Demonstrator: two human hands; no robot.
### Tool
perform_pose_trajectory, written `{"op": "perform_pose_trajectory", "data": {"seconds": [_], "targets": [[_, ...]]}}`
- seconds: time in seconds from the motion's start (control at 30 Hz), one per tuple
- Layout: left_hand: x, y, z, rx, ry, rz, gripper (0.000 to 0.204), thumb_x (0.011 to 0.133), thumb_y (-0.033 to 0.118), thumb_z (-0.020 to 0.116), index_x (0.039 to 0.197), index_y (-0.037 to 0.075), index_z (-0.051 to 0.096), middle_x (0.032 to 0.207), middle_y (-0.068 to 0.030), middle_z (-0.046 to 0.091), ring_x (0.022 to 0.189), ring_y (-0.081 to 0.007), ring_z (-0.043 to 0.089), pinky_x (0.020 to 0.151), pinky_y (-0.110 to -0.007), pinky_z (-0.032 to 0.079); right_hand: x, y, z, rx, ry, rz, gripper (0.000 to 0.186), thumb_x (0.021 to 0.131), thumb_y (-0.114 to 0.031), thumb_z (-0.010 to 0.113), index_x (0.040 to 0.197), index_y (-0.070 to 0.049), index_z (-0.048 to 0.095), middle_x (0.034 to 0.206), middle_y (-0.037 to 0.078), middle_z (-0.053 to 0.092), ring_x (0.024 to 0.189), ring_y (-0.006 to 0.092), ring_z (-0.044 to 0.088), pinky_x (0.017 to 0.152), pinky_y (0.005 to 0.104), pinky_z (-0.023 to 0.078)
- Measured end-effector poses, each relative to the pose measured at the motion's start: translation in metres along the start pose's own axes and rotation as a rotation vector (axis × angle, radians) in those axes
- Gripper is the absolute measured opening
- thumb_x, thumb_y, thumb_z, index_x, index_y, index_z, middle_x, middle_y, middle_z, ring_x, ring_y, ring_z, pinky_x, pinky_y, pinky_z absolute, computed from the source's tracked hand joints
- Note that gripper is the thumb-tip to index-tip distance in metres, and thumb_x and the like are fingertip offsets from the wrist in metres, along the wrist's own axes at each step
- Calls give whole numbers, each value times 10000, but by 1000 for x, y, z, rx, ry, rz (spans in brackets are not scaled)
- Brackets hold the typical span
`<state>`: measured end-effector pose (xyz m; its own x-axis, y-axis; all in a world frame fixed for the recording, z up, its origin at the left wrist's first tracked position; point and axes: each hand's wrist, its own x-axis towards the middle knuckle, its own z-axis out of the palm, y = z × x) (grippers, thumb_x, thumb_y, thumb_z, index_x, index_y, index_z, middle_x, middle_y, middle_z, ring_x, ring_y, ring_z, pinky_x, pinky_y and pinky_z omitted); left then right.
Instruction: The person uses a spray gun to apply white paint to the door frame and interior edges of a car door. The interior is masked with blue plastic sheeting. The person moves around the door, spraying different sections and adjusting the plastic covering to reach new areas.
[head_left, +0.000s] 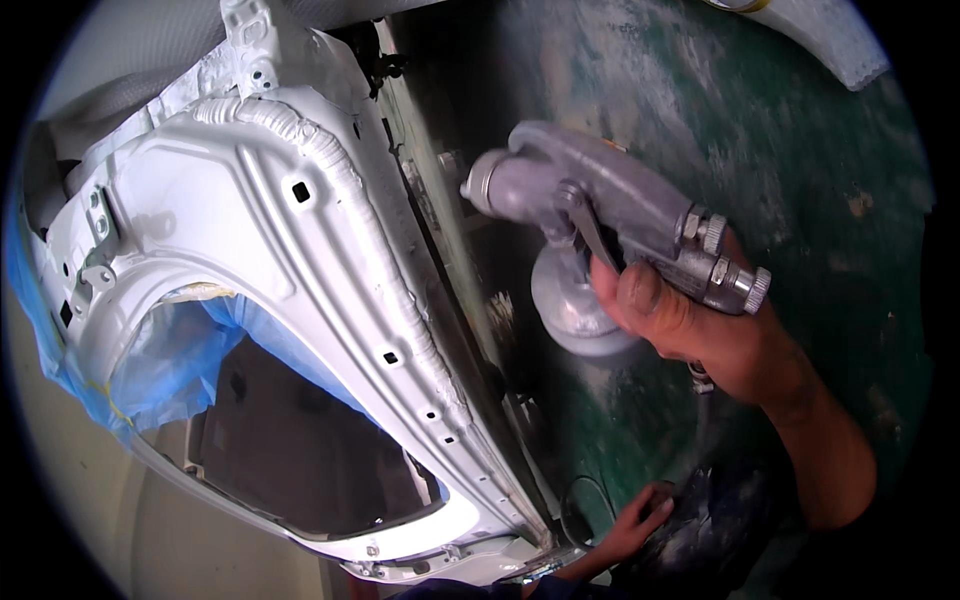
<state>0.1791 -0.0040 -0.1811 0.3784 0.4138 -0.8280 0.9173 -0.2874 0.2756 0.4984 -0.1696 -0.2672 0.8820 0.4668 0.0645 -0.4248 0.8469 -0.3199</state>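
My right hand [680,315] is wrapped round a silver spray gun [600,185], with the fingers near its trigger. The gun's nozzle points left toward a white car body shell [330,260], with a gap between them. A rounded pale cup [575,305] hangs under the gun, and a hose fitting [700,378] shows below my hand. Low in the view, my left hand [640,518] rests beside my dark trousers. Its fingers are curled, and what they hold, if anything, is hidden. A thin dark hose [567,510] loops next to that hand.
Blue masking film [180,365] covers part of the shell's opening, where a dark panel [300,460] shows. The shell's edge runs diagonally down the left half. The green floor [830,200] has whitish overspray marks. A whitish plastic-looking object [830,40] lies at the top right.
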Motion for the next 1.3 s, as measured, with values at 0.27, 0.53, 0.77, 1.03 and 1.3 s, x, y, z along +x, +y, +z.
{"op": "perform_pose_trajectory", "data": {"seconds": [0.27, 0.53, 0.77, 1.03, 1.3], "targets": [[12, -51, -10, 149, -49, 94, 203, 1046, 242, 549, 1069, 40, 554, 868, 24, 481, 817, -45, 428, 716, -234, 378, -10, 41, 2, 52, -116, 121, 344, 952, -350, 675, 923, -7, 676, 703, -17, 585, 666, 72, 518, 597, 284, 408], [27, -89, -10, 177, -95, -59, 317, 1060, 311, 508, 1137, 10, 572, 933, -24, 544, 903, -78, 483, 820, -263, 418, -45, 46, 17, -56, -37, 57, 297, 922, -274, 698, 1030, -6, 627, 795, 55, 612, 685, 113, 547, 610, 301, 429], [34, 77, 26, -405, 29, 369, 414, 1068, 215, 472, 1414, -11, 471, 1332, -78, 563, 1246, -167, 511, 1084, -305, 366, -61, 24, 63, -523, 227, -157, 234, 926, -169, 677, 1072, -5, 598, 810, 86, 592, 713, 146, 561, 666, 322, 465], [24, 89, 31, -987, -155, 467, 408, 1011, 93, 504, 1404, -1, 449, 1354, -89, 541, 1258, -197, 528, 1071, -349, 409, -83, 64, 130, -850, 402, -165, 224, 926, -234, 667, 968, -31, 584, 693, 53, 476, 640, 129, 439, 594, 302, 390], [1, 33, -23, -893, -329, 493, 307, 1012, 105, 525, 1315, 65, 519, 1234, -28, 583, 1128, -138, 552, 934, -292, 428, -128, 107, 186, -488, 502, -173, 335, 993, -365, 603, 892, -47, 627, 678, -34, 549, 480, 9, 370, 431, 205, 242]]}}
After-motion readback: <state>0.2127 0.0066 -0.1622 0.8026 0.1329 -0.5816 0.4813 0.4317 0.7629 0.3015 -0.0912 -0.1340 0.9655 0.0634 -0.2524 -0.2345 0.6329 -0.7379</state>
